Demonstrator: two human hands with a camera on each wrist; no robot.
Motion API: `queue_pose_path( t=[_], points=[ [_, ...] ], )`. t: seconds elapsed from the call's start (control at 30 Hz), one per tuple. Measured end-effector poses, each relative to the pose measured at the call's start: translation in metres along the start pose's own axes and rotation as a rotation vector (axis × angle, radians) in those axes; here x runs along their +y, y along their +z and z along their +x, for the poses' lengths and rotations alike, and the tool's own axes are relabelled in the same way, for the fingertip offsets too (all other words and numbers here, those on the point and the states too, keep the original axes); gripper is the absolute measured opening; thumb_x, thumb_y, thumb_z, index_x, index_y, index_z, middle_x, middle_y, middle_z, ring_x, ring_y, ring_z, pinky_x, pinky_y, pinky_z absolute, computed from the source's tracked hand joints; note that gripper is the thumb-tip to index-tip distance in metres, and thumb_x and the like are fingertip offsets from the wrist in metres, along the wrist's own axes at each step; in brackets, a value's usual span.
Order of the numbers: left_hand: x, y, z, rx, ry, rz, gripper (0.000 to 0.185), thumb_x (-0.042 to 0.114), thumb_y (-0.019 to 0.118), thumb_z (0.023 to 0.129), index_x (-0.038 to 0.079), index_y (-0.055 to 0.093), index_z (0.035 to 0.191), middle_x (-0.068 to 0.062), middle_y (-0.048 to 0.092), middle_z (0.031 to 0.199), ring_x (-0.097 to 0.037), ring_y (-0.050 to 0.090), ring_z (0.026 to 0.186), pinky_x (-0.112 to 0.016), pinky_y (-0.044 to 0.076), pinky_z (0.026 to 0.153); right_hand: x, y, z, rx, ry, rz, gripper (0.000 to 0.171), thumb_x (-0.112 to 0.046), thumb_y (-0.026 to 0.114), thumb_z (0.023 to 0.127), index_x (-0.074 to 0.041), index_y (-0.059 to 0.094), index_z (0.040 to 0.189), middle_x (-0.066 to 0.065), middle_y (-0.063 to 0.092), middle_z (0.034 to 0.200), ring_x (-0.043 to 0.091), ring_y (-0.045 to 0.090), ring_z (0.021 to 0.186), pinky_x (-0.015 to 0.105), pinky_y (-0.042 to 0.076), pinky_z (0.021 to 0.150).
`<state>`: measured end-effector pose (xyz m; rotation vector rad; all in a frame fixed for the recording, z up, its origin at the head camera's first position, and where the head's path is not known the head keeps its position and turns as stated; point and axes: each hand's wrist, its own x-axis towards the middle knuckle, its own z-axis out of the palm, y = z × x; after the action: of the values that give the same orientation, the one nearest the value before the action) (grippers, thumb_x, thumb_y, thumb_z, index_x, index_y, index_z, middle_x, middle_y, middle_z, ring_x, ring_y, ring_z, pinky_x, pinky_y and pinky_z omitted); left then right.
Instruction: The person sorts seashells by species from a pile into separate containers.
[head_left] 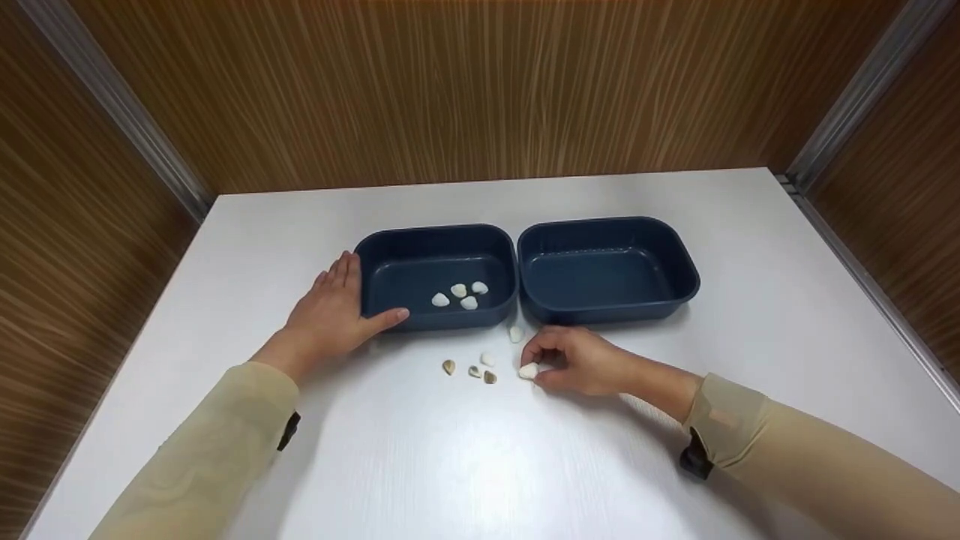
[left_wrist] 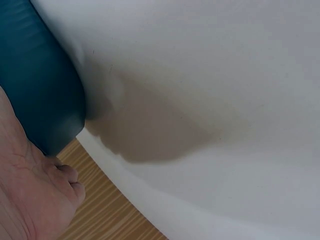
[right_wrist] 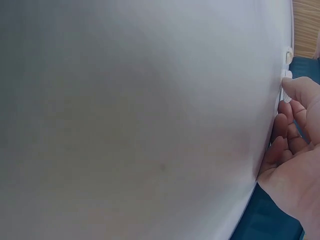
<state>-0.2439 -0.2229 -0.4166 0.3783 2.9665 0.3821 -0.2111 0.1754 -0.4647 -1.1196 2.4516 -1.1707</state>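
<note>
Two dark blue trays stand side by side on the white table [head_left: 465,465]. Several white shells [head_left: 459,294] lie in the left tray [head_left: 382,251]; the right tray [head_left: 679,259] holds nothing. My left hand [head_left: 341,300] rests flat against the left tray's near-left corner, its thumb along the front wall. In front of the trays my right hand [head_left: 536,361] has its fingers curled and pinches a white shell [head_left: 529,370] that lies on the table. Loose shells lie just to its left: a white one [head_left: 487,359] and small brown ones [head_left: 448,367].
Another white shell [head_left: 515,334] lies close to the gap between the trays. Wood-grain walls close off the table at the back and both sides. In the left wrist view the tray's wall [left_wrist: 40,90] sits beside my palm [left_wrist: 30,200].
</note>
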Motion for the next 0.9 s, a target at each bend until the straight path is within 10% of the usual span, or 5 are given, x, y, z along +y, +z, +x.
queue_pose_path(
  t=[0.9],
  points=[
    [0.002, -0.001, -0.001, -0.022, -0.019, 0.005, 0.134, 0.093, 0.038, 0.090, -0.012, -0.002, 0.164, -0.030, 0.000, 0.174, -0.042, 0.004, 0.162, -0.055, 0.006, 0.130, -0.037, -0.018, -0.001, -0.032, -0.035, -0.054, 0.022, -0.005, 0.076, 0.093, -0.015, 0.078, 0.113, -0.005, 0.072, 0.104, 0.024, 0.069, 0.094, 0.033, 0.051, 0.074]
  ],
)
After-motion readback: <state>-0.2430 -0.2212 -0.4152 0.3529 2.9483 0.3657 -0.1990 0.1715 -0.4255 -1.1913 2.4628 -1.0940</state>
